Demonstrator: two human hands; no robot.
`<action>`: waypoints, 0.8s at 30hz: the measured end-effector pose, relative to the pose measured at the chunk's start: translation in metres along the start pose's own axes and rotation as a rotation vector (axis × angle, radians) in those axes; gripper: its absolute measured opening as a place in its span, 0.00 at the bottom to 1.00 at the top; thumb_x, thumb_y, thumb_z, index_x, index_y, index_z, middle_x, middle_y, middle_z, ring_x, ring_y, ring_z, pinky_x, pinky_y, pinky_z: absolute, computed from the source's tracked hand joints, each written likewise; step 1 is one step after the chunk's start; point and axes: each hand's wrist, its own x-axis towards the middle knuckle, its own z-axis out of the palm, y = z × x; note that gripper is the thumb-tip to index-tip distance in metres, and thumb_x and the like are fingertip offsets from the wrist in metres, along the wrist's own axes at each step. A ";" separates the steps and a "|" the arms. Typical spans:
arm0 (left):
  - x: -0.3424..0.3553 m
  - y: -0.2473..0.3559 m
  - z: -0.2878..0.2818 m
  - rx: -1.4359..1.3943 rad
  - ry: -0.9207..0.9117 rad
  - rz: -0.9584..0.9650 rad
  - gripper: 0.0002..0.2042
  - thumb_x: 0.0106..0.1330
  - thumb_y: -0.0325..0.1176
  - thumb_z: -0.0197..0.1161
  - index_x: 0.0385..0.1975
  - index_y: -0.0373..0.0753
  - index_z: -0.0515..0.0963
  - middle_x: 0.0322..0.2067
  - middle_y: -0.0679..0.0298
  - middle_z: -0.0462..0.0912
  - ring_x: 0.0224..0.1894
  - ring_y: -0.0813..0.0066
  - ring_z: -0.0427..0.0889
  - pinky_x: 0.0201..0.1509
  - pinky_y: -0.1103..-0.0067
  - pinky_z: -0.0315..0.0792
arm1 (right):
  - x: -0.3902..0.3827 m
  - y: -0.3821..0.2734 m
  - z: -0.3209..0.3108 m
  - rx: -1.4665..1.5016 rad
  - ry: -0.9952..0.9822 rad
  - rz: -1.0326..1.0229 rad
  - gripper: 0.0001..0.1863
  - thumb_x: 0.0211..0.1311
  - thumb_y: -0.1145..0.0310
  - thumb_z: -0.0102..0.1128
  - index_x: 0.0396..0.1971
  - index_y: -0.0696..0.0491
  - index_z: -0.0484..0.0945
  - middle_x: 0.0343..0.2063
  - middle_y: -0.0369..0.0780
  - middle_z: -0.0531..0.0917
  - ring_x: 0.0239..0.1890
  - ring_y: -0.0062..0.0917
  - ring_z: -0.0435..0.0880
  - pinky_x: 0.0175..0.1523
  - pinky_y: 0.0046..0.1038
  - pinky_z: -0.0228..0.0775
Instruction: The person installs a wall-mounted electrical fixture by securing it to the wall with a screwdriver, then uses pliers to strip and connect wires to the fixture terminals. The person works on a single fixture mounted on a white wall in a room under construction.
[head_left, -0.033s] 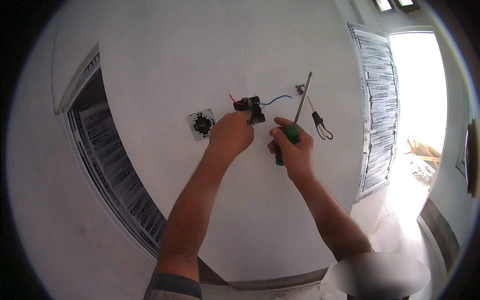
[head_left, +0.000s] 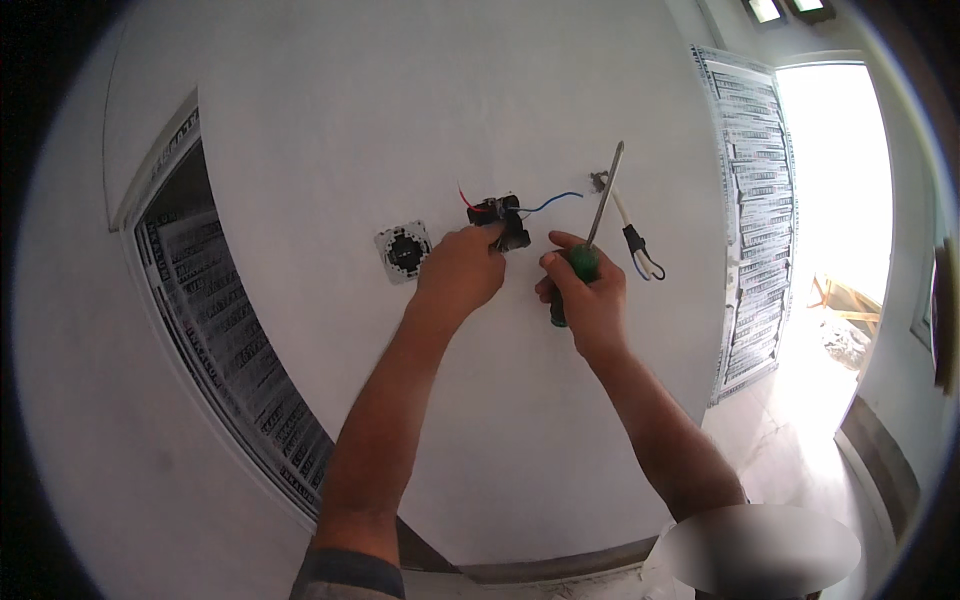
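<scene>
My left hand is closed at the lower left edge of a black electrical wall box, its index finger and thumb against the box. Whatever is between those fingers is hidden. A red wire sticks out of the box to the upper left, and a blue wire runs out to the right. To the right, my right hand is wrapped around a screwdriver with a green and black handle. Its metal shaft points upward, apart from the box. Left of my left hand, a socket insert with a pale square frame sits on the wall.
A white cable with black tape hangs from a hole right of the screwdriver. A window or door frame with printed film is at left. A film-covered door stands beside a bright doorway at right.
</scene>
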 end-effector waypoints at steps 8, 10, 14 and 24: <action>0.000 -0.003 0.000 -0.332 0.200 -0.035 0.16 0.67 0.35 0.67 0.52 0.36 0.84 0.43 0.47 0.87 0.42 0.54 0.88 0.47 0.64 0.80 | 0.030 0.005 0.010 -0.014 0.036 -0.086 0.20 0.68 0.71 0.66 0.57 0.64 0.79 0.34 0.36 0.84 0.28 0.20 0.83 0.35 0.24 0.75; 0.003 -0.009 0.005 -0.305 0.328 0.020 0.16 0.66 0.34 0.69 0.51 0.37 0.84 0.42 0.48 0.87 0.40 0.55 0.88 0.45 0.65 0.80 | 0.032 0.002 0.016 0.010 0.035 -0.110 0.20 0.68 0.71 0.67 0.57 0.64 0.79 0.33 0.36 0.84 0.28 0.19 0.82 0.35 0.23 0.75; 0.013 -0.027 0.023 -0.224 0.553 0.212 0.17 0.63 0.32 0.73 0.52 0.39 0.85 0.38 0.54 0.86 0.37 0.63 0.85 0.42 0.69 0.79 | 0.036 -0.004 0.024 0.049 0.060 -0.123 0.20 0.68 0.71 0.68 0.56 0.63 0.80 0.32 0.36 0.85 0.27 0.19 0.82 0.34 0.22 0.75; 0.022 -0.031 0.016 -0.110 0.589 0.410 0.12 0.59 0.32 0.77 0.43 0.44 0.86 0.44 0.61 0.81 0.52 0.62 0.78 0.57 0.62 0.62 | 0.051 -0.010 0.028 -0.007 0.081 -0.136 0.10 0.66 0.70 0.70 0.42 0.60 0.84 0.30 0.36 0.85 0.26 0.20 0.83 0.32 0.23 0.76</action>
